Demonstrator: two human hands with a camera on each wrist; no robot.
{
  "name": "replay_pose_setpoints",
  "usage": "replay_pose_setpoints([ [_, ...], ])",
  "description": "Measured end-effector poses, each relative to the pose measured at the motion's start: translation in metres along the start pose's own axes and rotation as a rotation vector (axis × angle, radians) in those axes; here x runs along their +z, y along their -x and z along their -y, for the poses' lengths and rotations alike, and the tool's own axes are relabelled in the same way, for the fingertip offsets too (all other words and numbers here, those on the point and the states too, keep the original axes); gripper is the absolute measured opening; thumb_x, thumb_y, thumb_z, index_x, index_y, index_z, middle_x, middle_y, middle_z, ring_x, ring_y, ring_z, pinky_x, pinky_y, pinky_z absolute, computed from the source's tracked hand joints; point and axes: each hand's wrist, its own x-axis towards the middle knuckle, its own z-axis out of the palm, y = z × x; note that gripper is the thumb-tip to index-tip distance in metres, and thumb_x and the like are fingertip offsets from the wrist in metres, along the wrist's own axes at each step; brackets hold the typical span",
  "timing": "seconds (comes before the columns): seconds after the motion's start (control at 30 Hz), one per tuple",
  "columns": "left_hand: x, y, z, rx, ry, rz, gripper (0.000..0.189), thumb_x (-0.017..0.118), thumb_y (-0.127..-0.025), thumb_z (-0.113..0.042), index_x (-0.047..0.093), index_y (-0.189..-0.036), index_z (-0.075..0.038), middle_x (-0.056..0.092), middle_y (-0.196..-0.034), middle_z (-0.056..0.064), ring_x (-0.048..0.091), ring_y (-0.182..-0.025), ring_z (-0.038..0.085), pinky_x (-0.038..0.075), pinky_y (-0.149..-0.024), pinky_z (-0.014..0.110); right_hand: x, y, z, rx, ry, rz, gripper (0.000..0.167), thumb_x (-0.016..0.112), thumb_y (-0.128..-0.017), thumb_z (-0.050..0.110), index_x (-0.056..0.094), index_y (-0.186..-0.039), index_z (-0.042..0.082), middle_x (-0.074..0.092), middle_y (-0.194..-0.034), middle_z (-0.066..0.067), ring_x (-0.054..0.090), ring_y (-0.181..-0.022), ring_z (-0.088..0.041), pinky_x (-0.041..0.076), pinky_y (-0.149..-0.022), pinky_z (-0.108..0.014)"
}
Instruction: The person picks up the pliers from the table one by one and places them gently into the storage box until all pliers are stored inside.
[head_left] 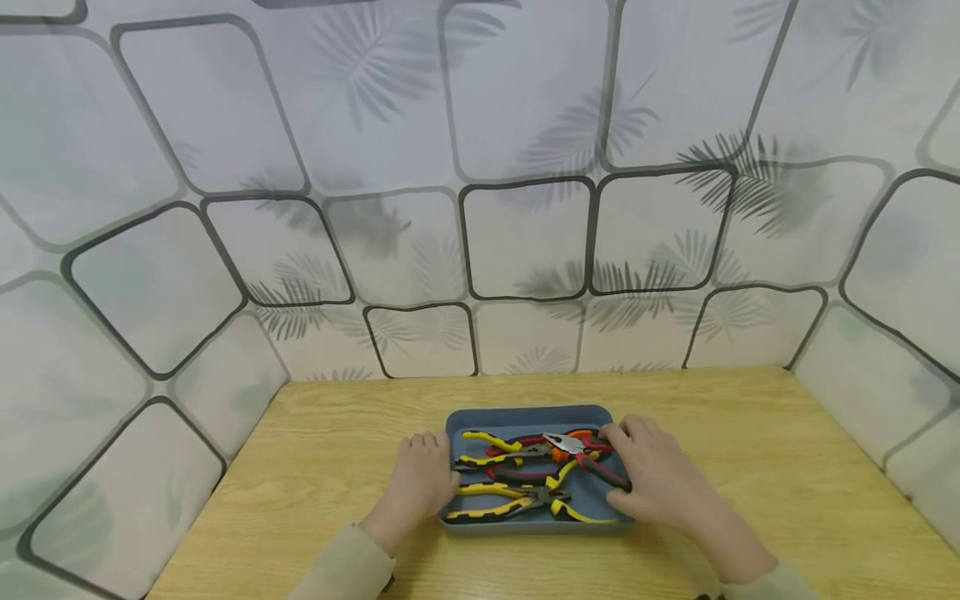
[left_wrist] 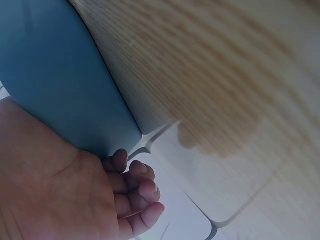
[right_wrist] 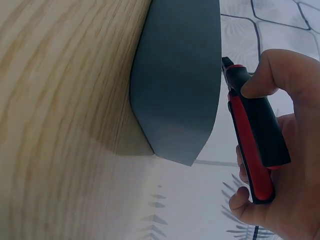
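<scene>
In the head view a blue-grey tray [head_left: 525,415] holds several pliers. My right hand [head_left: 663,477] is over its right side and grips combination pliers [head_left: 567,444] by their red and black handles, the silver jaws pointing left. In the right wrist view the thumb presses one handle [right_wrist: 257,120] of these pliers, above the tray's wall [right_wrist: 177,85]. My left hand [head_left: 422,471] rests at the tray's left edge. The left wrist view shows its fingers [left_wrist: 137,192] loosely curled beside the tray's outer wall [left_wrist: 60,85]; its thumb is hidden there.
Yellow and black long-nose pliers [head_left: 498,506] lie at the tray's front. More yellow-handled pliers [head_left: 491,458] and red-handled pliers overlap behind them. The tray stands on a wood-grain table [head_left: 337,450]. Patterned cloth walls [head_left: 525,242] enclose the table's back and sides.
</scene>
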Motion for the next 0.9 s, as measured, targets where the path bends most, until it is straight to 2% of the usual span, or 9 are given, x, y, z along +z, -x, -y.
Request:
replay_pose_setpoints([
  [0.27,0.002,0.000,0.001,0.009,-0.012,-0.037,0.044,0.063,-0.098,-0.044,0.058,-0.108,-0.002,0.061,-0.096,0.013,0.061,-0.094,0.028,0.052,-0.090,0.044,0.002,-0.006,0.003,-0.035,-0.010,0.004,0.063,0.079,-0.071,0.027,0.062,-0.129,0.010,0.050,-0.101,-0.001,0.042,-0.090,-0.018,0.030,-0.069,-0.035],
  [0.6,0.001,-0.001,0.000,0.003,-0.007,0.013,0.048,0.062,-0.100,-0.047,0.059,-0.116,-0.001,0.063,-0.103,0.014,0.063,-0.100,0.029,0.053,-0.097,0.046,0.005,-0.011,0.008,-0.051,-0.006,0.036,0.065,0.079,-0.072,0.029,0.062,-0.132,0.010,0.049,-0.102,0.000,0.038,-0.088,-0.017,0.029,-0.070,-0.035],
  [0.9,0.000,0.000,0.000,0.002,-0.016,0.019,0.050,0.062,-0.100,-0.048,0.059,-0.119,-0.001,0.065,-0.106,0.015,0.063,-0.101,0.029,0.053,-0.099,0.046,0.010,-0.014,0.012,-0.067,-0.006,0.038,0.061,0.078,-0.071,0.027,0.062,-0.128,0.011,0.042,-0.098,0.002,0.032,-0.085,-0.015,0.025,-0.070,-0.034],
])
